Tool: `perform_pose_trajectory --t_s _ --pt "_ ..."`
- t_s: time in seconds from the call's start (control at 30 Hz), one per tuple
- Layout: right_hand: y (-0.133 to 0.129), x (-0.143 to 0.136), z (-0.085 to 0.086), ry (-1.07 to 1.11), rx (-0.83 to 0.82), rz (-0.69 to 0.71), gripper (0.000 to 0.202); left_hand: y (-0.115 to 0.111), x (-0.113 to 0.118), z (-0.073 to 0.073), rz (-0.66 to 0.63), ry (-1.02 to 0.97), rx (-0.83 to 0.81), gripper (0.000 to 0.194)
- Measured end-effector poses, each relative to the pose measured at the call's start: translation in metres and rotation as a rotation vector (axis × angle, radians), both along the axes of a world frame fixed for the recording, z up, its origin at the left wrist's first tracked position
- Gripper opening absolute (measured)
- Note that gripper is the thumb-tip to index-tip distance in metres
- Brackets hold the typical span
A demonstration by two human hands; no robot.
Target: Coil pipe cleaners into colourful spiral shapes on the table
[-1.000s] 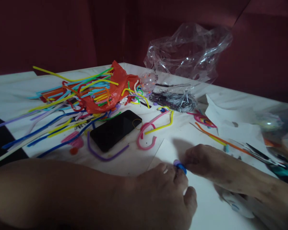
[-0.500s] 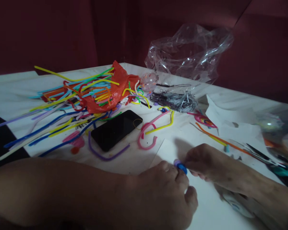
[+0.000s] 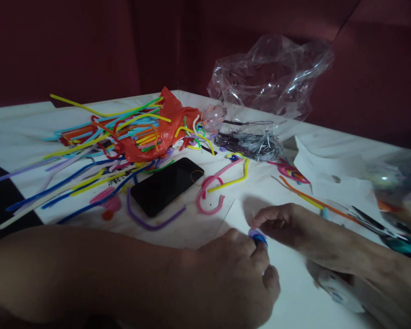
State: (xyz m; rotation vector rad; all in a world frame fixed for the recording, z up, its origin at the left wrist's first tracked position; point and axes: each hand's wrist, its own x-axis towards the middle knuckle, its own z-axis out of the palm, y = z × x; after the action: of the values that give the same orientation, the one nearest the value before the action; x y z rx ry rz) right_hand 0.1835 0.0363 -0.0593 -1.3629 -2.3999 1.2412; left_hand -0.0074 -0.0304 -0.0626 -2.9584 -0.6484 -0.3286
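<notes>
Under the fingertips of my left hand (image 3: 238,274) is a small coil of blue and purple pipe cleaner (image 3: 259,238), close over a white sheet of paper (image 3: 294,292). That hand is closed, fingers curled against the coil's near side. My right hand (image 3: 286,228) reaches in from the right, its bent fingers closed at the coil's far purple edge. The thumb of my right hand is mostly hidden. A pink curled pipe cleaner (image 3: 210,210) and a purple bent one (image 3: 154,226) lie beyond my hands, near a black phone (image 3: 166,187).
Many coloured pipe cleaners spill from a red wrapper (image 3: 173,116) at the back left. Behind are a clear plastic bag (image 3: 263,82) and a dark wiry bundle (image 3: 248,144). Teal-handled scissors (image 3: 393,235) lie at right. A white roundish object (image 3: 340,292) sits beneath my right forearm.
My right hand's fingers have shifted up and slightly left, to the coil's far edge, showing more of the purple. My left hand has barely moved.
</notes>
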Motion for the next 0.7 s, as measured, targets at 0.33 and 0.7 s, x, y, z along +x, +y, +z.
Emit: perform_pose_trajectory --t_s 0.33,0.7 --pt "-0.002 0.001 0.002 -0.126 0.128 -0.068 0.031 0.021 0.001 0.013 -0.008 -0.013 -0.245 0.026" --pt "-0.049 -0.003 -0.012 -0.223 0.775 -0.140 0.034 0.074 0.017 0.023 0.303 0.020 -0.444 0.016"
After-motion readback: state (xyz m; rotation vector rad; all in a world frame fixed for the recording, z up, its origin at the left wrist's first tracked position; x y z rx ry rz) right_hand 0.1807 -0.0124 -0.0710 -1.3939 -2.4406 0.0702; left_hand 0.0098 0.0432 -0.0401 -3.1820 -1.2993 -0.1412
